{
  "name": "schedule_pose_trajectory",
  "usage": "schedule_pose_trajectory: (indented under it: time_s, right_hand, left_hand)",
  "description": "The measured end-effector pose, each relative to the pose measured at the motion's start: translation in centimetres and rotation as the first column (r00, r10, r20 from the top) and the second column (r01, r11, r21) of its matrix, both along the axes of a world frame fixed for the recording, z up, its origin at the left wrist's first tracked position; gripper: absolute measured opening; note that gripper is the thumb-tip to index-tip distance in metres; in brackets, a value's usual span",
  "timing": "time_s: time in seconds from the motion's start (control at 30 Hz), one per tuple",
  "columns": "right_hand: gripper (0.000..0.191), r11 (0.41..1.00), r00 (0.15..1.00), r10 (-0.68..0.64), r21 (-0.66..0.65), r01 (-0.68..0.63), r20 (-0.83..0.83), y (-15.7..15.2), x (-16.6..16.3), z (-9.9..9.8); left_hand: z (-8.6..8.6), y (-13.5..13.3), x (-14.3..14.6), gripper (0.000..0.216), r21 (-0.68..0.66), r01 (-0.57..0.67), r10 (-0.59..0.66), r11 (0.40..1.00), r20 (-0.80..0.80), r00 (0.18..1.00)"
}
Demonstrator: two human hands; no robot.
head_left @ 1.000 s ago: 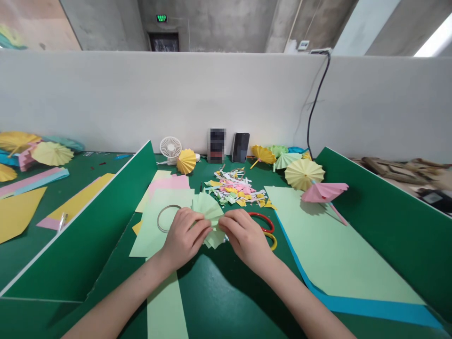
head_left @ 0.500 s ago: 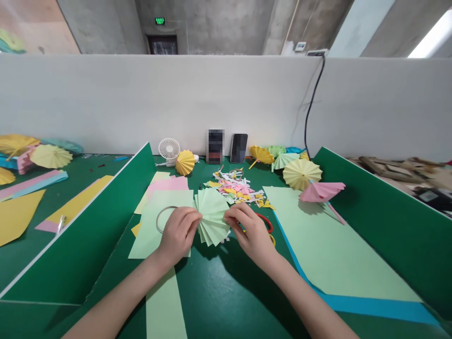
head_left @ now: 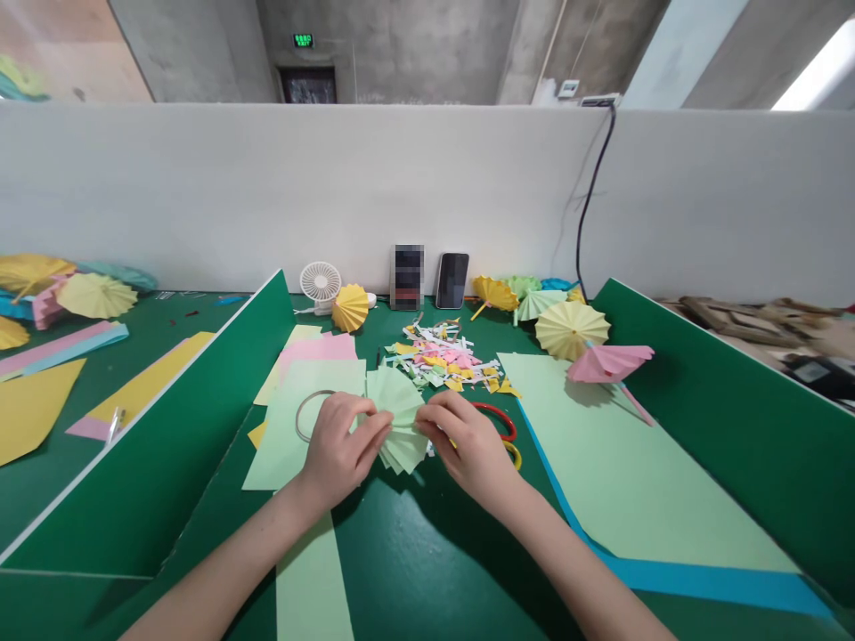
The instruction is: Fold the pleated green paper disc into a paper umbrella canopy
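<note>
A pale green pleated paper fan (head_left: 399, 417) is held just above the green table (head_left: 427, 552) in the middle of the view. My left hand (head_left: 344, 450) pinches its left side with closed fingers. My right hand (head_left: 464, 443) pinches its right side the same way. The fan's folds spread upward and downward between the two hands. A thin metal ring (head_left: 308, 413) lies on a light green sheet (head_left: 284, 441) just left of my left hand. Red and yellow scissor handles (head_left: 502, 427) show behind my right hand.
A heap of paper scraps (head_left: 444, 358) lies behind the fan. A large light green sheet on a blue one (head_left: 628, 481) covers the right side. Finished paper umbrellas (head_left: 571, 328), a small fan (head_left: 320, 283) and a phone (head_left: 452, 279) stand by the back wall. Green dividers (head_left: 166, 445) flank the space.
The hands have drawn closer together, pressing the green pleated fan narrower than half a second ago, when it was spread wide.
</note>
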State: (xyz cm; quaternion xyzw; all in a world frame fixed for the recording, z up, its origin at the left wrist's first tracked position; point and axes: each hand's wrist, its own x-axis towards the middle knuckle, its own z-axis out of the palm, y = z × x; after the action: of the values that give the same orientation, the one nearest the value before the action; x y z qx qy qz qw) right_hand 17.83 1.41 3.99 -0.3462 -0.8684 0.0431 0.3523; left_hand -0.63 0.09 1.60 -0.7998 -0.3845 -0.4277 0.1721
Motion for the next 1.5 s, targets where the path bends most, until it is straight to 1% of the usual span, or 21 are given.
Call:
schedule_pose_trajectory:
  time_s: [0.1,0.17,0.3,0.5,0.63,0.77,0.97,1.13,1.3,1.5]
  right_hand:
    - [0.018,0.998,0.998,0.010,0.063,-0.014,0.062,-0.43,-0.64,-0.36]
    - [0.018,0.994,0.996,0.009,0.109,-0.019,0.088,-0.61,-0.94,-0.58]
    - [0.019,0.989,0.993,-0.009,0.148,-0.009,0.116,-0.66,-0.99,-0.75]
    - [0.019,0.983,0.989,-0.005,0.181,-0.021,0.146,-0.64,-0.70,-0.46]
    - [0.020,0.987,0.992,-0.019,0.160,-0.001,0.126,-0.51,-0.66,-0.43]
    - [0.020,0.992,0.994,-0.020,0.123,0.006,0.111,-0.46,-0.56,-0.43]
    - [0.016,0.977,0.990,0.001,0.212,-0.031,0.141,-0.49,-0.62,-0.43]
    - [0.017,0.975,0.981,-0.001,0.220,-0.043,0.193,-0.38,-0.73,-0.70]
    - [0.019,0.975,0.983,-0.013,0.219,-0.028,0.185,-0.35,-0.71,-0.50]
    - [0.019,0.976,0.975,-0.032,0.216,-0.017,0.219,-0.04,-0.30,-0.07]
  left_hand:
    - [0.01,-0.27,0.40,0.008,0.020,0.053,-0.052,0.998,-0.040,0.998]
    - [-0.01,-0.33,0.60,0.007,0.011,0.072,-0.071,0.997,-0.059,0.996]
    - [-0.09,-0.29,0.78,0.009,-0.009,0.058,-0.059,0.998,-0.100,0.993]
    - [-0.11,-0.17,0.87,0.009,0.029,0.059,-0.055,0.998,-0.131,0.990]
    - [0.02,0.08,0.49,0.007,0.031,0.052,-0.048,0.998,-0.130,0.990]
    - [0.09,0.20,0.26,0.006,0.046,0.038,-0.029,0.998,-0.181,0.983]
    - [-0.04,-0.02,0.65,0.006,0.091,0.038,-0.016,0.995,-0.224,0.975]
    - [-0.13,0.05,0.76,0.005,0.071,0.051,-0.035,0.996,-0.213,0.976]
    - [0.00,0.28,0.59,0.006,0.053,0.023,-0.010,0.998,-0.245,0.969]
    - [0.06,0.37,0.32,0.005,0.051,-0.003,0.017,0.999,-0.277,0.961]
